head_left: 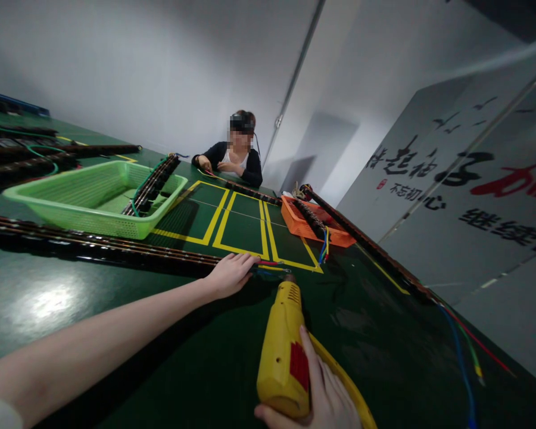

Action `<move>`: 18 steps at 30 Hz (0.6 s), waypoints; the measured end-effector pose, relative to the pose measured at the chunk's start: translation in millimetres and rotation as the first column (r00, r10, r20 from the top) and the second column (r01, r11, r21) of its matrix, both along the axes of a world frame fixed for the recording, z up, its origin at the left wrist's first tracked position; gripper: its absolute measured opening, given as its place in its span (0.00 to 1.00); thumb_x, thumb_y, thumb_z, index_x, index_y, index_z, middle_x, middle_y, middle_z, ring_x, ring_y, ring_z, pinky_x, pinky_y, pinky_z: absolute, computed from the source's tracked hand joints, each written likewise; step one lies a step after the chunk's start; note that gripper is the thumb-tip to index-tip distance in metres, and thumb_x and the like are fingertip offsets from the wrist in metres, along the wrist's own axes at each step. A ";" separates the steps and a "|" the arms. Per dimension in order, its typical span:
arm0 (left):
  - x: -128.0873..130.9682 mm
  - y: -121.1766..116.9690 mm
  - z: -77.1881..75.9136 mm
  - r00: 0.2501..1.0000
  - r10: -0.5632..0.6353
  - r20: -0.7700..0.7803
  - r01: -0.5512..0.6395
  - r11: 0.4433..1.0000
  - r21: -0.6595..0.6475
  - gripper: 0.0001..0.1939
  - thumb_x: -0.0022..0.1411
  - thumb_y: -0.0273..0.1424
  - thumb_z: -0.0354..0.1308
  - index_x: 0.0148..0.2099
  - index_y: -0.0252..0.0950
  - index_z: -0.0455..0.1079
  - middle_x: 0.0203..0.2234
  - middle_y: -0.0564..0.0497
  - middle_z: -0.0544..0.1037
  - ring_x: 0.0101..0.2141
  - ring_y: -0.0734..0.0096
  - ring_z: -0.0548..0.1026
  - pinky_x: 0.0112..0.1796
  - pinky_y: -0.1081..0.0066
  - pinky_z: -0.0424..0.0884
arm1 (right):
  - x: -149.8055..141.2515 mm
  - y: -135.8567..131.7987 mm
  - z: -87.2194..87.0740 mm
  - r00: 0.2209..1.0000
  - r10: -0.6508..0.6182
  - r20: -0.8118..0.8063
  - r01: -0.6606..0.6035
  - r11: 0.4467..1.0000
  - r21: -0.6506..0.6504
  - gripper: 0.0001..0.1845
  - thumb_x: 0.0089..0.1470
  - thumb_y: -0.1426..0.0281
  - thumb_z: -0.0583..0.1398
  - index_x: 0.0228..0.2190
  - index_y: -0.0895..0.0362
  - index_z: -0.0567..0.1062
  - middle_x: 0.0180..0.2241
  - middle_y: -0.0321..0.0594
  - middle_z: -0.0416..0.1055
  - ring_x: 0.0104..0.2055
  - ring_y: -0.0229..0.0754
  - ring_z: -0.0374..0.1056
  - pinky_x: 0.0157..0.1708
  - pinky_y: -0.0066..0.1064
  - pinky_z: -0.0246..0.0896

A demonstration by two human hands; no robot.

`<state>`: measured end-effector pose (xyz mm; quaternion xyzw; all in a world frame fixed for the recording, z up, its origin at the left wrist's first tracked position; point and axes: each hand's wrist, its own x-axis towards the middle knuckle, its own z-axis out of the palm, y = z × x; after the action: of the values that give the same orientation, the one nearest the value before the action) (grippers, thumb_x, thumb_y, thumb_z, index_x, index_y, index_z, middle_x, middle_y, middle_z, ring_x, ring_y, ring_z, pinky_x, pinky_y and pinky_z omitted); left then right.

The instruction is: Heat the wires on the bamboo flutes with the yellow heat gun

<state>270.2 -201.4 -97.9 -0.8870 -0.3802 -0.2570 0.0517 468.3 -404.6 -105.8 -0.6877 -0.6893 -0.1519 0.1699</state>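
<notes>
My left hand [230, 274] rests closed over the right end of a long dark strip [93, 244] that lies across the green table [361, 322]. Red, green and blue wires [270, 265] stick out of that end, just past my fingers. My right hand [324, 393] grips a yellow heat gun [283, 348] with a red switch. Its nozzle points at the wire ends, a short way from them.
A green basket [93, 199] holding dark strips sits at the left, an orange basket [315, 223] with strips at the far right. Another long strip [375, 250] with coloured wires runs along the right edge. Yellow tape marks boxes mid-table. A co-worker [234, 156] sits opposite.
</notes>
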 end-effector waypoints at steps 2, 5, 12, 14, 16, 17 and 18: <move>0.4 -0.1 0.3 1.000 0.004 0.007 -0.004 1.000 -0.012 0.17 0.65 0.30 0.46 0.56 0.36 0.57 0.51 0.44 0.70 0.50 0.63 0.69 0.47 0.63 0.65 | 0.9 0.5 -1.2 1.000 -0.003 0.015 0.003 1.000 0.014 0.67 0.30 0.45 0.67 0.63 0.58 0.44 0.50 0.50 0.68 0.43 0.57 0.70 0.43 0.44 0.65; 1.1 -0.7 1.3 1.000 0.012 0.023 -0.011 0.999 -0.035 0.17 0.65 0.30 0.47 0.56 0.36 0.57 0.50 0.45 0.70 0.50 0.62 0.69 0.47 0.62 0.66 | 1.5 0.4 -2.6 0.999 0.020 0.043 -0.022 0.999 0.046 0.66 0.30 0.46 0.67 0.63 0.59 0.44 0.51 0.51 0.68 0.44 0.57 0.70 0.41 0.44 0.67; 2.1 -1.5 1.5 0.994 0.059 0.089 -0.050 0.994 -0.096 0.17 0.61 0.29 0.51 0.53 0.40 0.59 0.48 0.48 0.72 0.49 0.62 0.70 0.48 0.60 0.65 | -5.8 -3.1 -6.5 0.993 0.036 0.116 -0.049 0.993 0.107 0.65 0.35 0.41 0.62 0.63 0.62 0.45 0.45 0.53 0.71 0.43 0.57 0.71 0.40 0.44 0.68; 2.6 -1.9 1.5 0.992 0.073 0.105 -0.061 0.992 -0.111 0.17 0.59 0.28 0.52 0.52 0.40 0.59 0.48 0.49 0.73 0.49 0.62 0.70 0.48 0.61 0.65 | -10.9 -5.1 -9.8 0.991 0.049 0.128 -0.065 0.990 0.123 0.65 0.36 0.36 0.58 0.63 0.64 0.45 0.44 0.54 0.72 0.42 0.58 0.71 0.38 0.45 0.69; 3.3 -2.8 1.6 0.990 0.088 0.109 -0.075 0.990 -0.122 0.19 0.57 0.26 0.52 0.52 0.41 0.59 0.47 0.49 0.73 0.49 0.62 0.70 0.47 0.61 0.65 | -16.2 -7.1 -13.5 0.985 0.086 0.148 -0.106 0.986 0.132 0.66 0.38 0.33 0.53 0.63 0.66 0.43 0.43 0.55 0.72 0.41 0.58 0.71 0.37 0.44 0.69; 3.6 -3.3 1.7 0.990 0.094 0.109 -0.081 0.989 -0.123 0.20 0.56 0.26 0.52 0.52 0.41 0.59 0.47 0.49 0.73 0.49 0.62 0.70 0.47 0.61 0.65 | -18.7 -8.1 -15.3 0.981 0.107 0.164 -0.130 0.982 0.136 0.64 0.41 0.34 0.52 0.63 0.67 0.42 0.43 0.55 0.72 0.41 0.57 0.72 0.37 0.43 0.69; 3.8 -3.7 1.7 0.989 0.099 0.106 -0.086 0.989 -0.122 0.21 0.55 0.25 0.52 0.52 0.41 0.59 0.47 0.49 0.73 0.49 0.62 0.70 0.47 0.61 0.65 | -20.9 -8.9 -16.9 0.975 0.123 0.187 -0.150 0.979 0.141 0.61 0.45 0.36 0.51 0.63 0.67 0.41 0.42 0.54 0.72 0.41 0.57 0.72 0.37 0.43 0.69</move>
<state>274.1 -205.1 -96.3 -0.8541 -0.4376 -0.2809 -0.0102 447.4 -413.5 -122.7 -0.6072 -0.7336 -0.2531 0.1706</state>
